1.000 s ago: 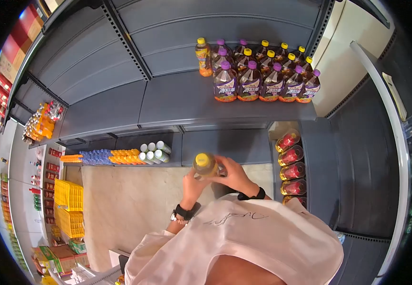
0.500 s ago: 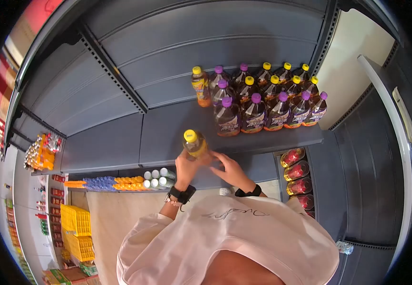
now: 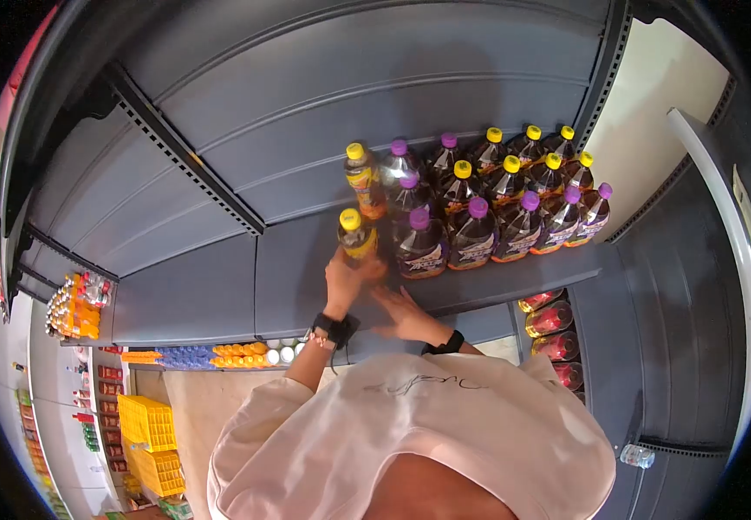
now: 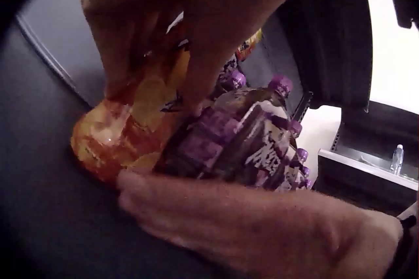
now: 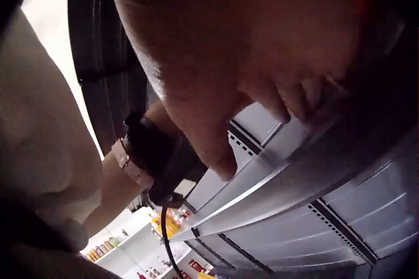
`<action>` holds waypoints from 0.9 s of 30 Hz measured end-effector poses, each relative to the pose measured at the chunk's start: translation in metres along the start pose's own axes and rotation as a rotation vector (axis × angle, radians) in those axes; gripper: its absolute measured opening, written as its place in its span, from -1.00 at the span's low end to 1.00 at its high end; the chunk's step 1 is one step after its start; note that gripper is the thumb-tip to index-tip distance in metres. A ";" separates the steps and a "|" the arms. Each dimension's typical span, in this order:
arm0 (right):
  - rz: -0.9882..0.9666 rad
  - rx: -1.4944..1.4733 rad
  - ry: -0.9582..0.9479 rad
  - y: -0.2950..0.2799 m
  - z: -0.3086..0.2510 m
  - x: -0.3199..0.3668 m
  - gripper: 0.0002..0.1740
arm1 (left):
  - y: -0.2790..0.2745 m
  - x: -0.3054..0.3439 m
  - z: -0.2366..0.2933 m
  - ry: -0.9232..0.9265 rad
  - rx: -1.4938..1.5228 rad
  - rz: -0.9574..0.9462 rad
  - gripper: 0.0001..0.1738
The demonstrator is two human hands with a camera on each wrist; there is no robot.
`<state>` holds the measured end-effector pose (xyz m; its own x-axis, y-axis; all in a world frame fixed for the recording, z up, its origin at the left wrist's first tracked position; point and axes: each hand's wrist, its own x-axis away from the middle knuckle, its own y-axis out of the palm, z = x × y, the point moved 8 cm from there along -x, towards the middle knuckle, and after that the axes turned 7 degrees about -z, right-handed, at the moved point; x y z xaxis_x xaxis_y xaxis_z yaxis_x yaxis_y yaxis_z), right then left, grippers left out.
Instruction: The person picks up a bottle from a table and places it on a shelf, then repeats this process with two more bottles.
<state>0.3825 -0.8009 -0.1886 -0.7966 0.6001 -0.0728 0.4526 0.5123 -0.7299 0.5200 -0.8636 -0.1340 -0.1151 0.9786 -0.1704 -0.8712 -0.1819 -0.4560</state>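
Note:
In the head view a yellow-capped bottle (image 3: 355, 234) stands upright in the grip of my left hand (image 3: 347, 282), just in front of a like bottle (image 3: 363, 182) on the grey shelf. The left wrist view has the held bottle's orange base (image 4: 108, 138) between the fingers. My right hand (image 3: 406, 314) is beside it on the right, fingers extended, holding nothing; in the right wrist view that hand (image 5: 242, 50) has its fingers loosely bent. Whether it touches the bottle's lower side is hidden. Purple-capped bottles (image 3: 420, 247) stand close on the right.
Several rows of dark bottles (image 3: 507, 182) fill the shelf's right part, near a white side panel (image 3: 653, 87). Below the shelf edge (image 3: 514, 293) are red-topped packs (image 3: 550, 321) and white cans (image 3: 280, 354). Yellow crates (image 3: 148, 423) stand at lower left.
The left hand has carried the bottle up over the shelf, close to the standing bottle. My right hand, first around the bottle too, has come away from it. The view has shifted toward the shelf.

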 end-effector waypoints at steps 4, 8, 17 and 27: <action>-0.107 0.266 -0.012 0.024 0.015 -0.025 0.03 | 0.006 -0.049 -0.005 -0.031 -0.140 0.021 -0.34; -0.178 0.320 0.006 0.025 0.020 -0.030 0.01 | 0.012 -0.070 -0.008 -0.015 -0.070 0.003 -0.32; -0.145 0.422 -0.033 0.019 0.013 -0.027 -0.06 | 0.017 -0.086 -0.016 0.018 -0.059 0.018 -0.34; 0.171 -0.115 0.037 -0.024 -0.004 0.011 -0.20 | -0.013 0.001 -0.045 -0.034 0.124 0.101 -0.52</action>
<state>0.3642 -0.8040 -0.1689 -0.6901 0.7053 -0.1622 0.6242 0.4666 -0.6266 0.5528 -0.8644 -0.1676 -0.2192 0.9590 -0.1795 -0.9065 -0.2683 -0.3261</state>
